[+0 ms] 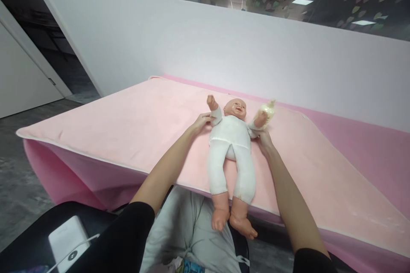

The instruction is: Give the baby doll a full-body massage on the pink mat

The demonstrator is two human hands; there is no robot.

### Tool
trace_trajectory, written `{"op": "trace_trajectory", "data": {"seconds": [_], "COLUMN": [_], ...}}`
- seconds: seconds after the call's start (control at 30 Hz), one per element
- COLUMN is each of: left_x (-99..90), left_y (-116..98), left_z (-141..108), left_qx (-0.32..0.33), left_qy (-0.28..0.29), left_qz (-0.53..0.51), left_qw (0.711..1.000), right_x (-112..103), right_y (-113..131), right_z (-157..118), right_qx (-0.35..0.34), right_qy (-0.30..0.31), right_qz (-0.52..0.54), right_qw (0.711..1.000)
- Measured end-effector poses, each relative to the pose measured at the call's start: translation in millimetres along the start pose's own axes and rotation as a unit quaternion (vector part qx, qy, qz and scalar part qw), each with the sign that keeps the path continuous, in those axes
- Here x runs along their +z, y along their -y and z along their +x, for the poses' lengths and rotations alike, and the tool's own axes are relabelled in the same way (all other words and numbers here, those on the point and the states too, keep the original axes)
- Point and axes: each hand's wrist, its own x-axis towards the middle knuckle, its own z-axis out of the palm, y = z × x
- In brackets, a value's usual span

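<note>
A baby doll [230, 132] in a white cloth suit lies on its back on a pink mat [128, 119], its bare feet hanging past the front edge. My left hand [204, 120] is closed at the doll's sleeve on the picture's left, the fingers over the cloth and the thumb not clearly seen. On the other side, my right hand [264, 137] grips the other sleeve near the elbow, its fingertips partly hidden under the arm. A pale yellow baby bottle [269, 110] is just behind the doll's raised hand, partly covered by it.
A white partition [224, 51] with dark glass above closes off the table's back. Pink cloth [54, 170] drapes down the front left. Below left, a white device with a cable [68, 239] rests on a black seat.
</note>
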Motion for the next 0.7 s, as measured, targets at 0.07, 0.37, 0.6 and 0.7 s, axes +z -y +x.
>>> {"op": "trace_trajectory", "data": {"seconds": [0.07, 0.37, 0.6, 0.7], "left_x": [3.0, 3.3, -3.5, -4.8], "left_y": [4.2, 15.3, -0.9, -2.8], "left_z": [1.5, 7.5, 0.2, -0.5], "left_qx": [-0.012, 0.017, -0.021, -0.024], "left_qy": [0.006, -0.071, 0.015, 0.008], "left_qz": [0.015, 0.148, 0.054, 0.064], "left_qw": [1.000, 0.986, 0.998, 0.998], "right_x": [5.0, 13.9, -0.9, -4.3], "right_y": [-1.7, -7.9, -4.6, -7.0], "right_z": [-0.6, -6.3, -3.0, 1.1], "right_qx": [-0.007, -0.040, -0.022, -0.027], "right_qy": [-0.017, -0.029, 0.043, 0.041], "right_qz": [-0.035, -0.138, -0.058, -0.066], "right_qw": [0.999, 0.989, 0.997, 0.997]}}
